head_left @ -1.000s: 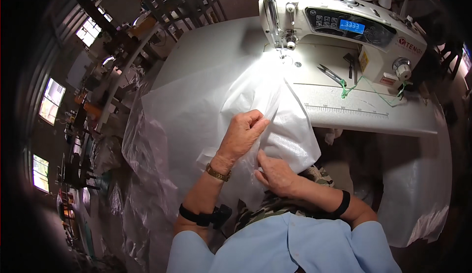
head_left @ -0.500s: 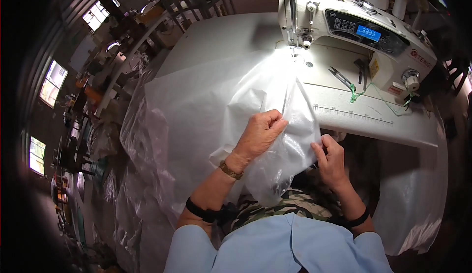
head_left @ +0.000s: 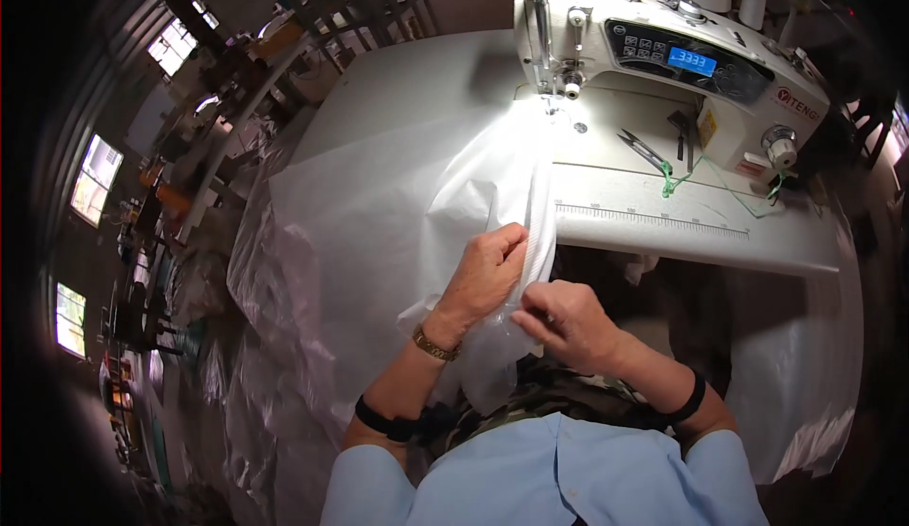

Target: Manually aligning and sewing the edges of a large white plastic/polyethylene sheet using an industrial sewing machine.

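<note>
**Inspector A:** Head view, sole view on record. Left hand [head_left: 485,272] clenched around a folded white band [head_left: 542,232], fingers [head_left: 511,240] curled over its left edge. Right hand [head_left: 566,320] just below and to the right, fingertips pinching the same band where it meets loose sheet. Hands nearly touching at the thumbs.

**Inspector B:** Position of the band?

**Inspector A:** Hanging over the near edge of the white table [head_left: 682,232], rising from the hands toward the needle area [head_left: 554,102] of the sewing machine [head_left: 663,62]. Long axis running away from the body, almost straight up the frame, tilted slightly left at the far end. Left hand higher on it, so nearer the needle; right hand at the lower end, near the lap.

**Inspector B:** Remaining material?

**Inspector A:** Large white translucent fabric sheet [head_left: 379,213] spread left of the band, spilling off the table's left side. Crumpled bunch below the hands, over camouflage-patterned cloth.

**Inspector B:** Other items?

**Inspector A:** Thread snips [head_left: 644,147] on the machine bed, well clear to the right. Green thread [head_left: 674,181] beside them. Printed ruler strip [head_left: 653,219] along the table front.
</note>
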The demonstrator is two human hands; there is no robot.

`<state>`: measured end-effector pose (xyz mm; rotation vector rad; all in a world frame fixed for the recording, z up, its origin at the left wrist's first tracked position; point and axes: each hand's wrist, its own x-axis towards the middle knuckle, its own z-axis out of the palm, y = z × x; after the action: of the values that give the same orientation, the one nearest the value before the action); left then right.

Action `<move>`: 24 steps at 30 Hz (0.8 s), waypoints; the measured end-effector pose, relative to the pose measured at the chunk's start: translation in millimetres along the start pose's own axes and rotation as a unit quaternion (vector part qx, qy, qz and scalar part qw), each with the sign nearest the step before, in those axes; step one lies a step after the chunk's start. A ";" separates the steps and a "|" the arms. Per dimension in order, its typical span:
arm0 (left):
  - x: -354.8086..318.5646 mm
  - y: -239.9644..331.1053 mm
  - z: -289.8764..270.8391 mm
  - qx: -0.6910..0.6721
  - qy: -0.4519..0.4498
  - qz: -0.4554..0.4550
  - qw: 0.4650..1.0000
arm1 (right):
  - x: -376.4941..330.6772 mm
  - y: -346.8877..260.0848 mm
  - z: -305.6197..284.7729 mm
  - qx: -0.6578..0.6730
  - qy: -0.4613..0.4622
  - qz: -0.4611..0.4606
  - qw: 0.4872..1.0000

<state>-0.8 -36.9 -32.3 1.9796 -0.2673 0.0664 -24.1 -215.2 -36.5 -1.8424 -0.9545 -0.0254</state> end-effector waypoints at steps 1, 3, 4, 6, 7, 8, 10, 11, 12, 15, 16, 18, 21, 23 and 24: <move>-0.5 0.3 -0.7 -0.008 -0.002 -0.003 1.000 | 0.4 -0.2 3.7 -0.017 0.002 -0.022 1.000; -2.5 1.8 -2.1 -0.015 0.000 -0.012 1.000 | 1.7 -2.8 11.6 -0.037 0.007 -0.039 0.999; -3.5 2.8 -3.1 -0.029 0.006 -0.025 0.999 | 2.8 -4.9 15.5 -0.044 0.013 -0.056 0.997; -7.5 5.0 -6.7 -0.037 0.018 -0.019 0.999 | 5.1 -8.6 21.4 -0.051 0.020 -0.071 0.996; -10.4 5.8 -9.1 -0.048 -0.004 -0.071 0.996 | 5.6 -9.5 23.6 -0.061 0.011 -0.090 0.994; -12.7 6.4 -11.7 -0.059 -0.025 -0.122 0.990 | 5.1 -8.9 25.1 -0.070 -0.007 -0.110 0.991; -12.7 6.2 -14.2 -0.045 -0.023 -0.087 0.995 | 0.9 -1.0 25.5 -0.066 -0.036 -0.114 0.991; -13.6 7.1 -19.9 -0.014 -0.024 -0.079 0.997 | -1.6 6.2 26.0 -0.018 0.010 -0.126 0.992; -14.2 8.9 -26.2 0.029 -0.025 -0.095 0.995 | -3.6 15.3 27.5 0.024 0.039 -0.109 0.993; -18.8 22.1 -40.8 0.075 -0.019 -0.050 0.996 | -14.0 43.5 42.2 0.200 0.194 0.178 0.944; -17.5 29.0 -46.3 0.103 -0.010 -0.046 0.994 | -9.0 54.6 52.0 0.223 0.225 0.253 0.914; -10.0 47.1 -56.6 0.145 -0.033 -0.007 0.989 | 5.3 71.8 74.5 0.191 0.198 0.273 0.922; 11.6 79.3 -68.4 0.238 -0.069 0.060 0.967 | 69.0 98.3 112.2 0.084 -0.073 0.048 0.993; 27.5 100.4 -76.3 0.291 -0.089 0.098 0.947 | 96.2 103.3 135.2 0.005 -0.157 0.029 0.987; 34.9 107.9 -79.8 0.393 -0.133 0.153 0.897 | 105.6 104.5 143.8 -0.031 -0.186 0.053 0.981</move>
<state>15.6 -12.0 103.2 2.7371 -0.8354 0.1197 57.2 -57.1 -142.1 -1.9932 -1.1174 0.3696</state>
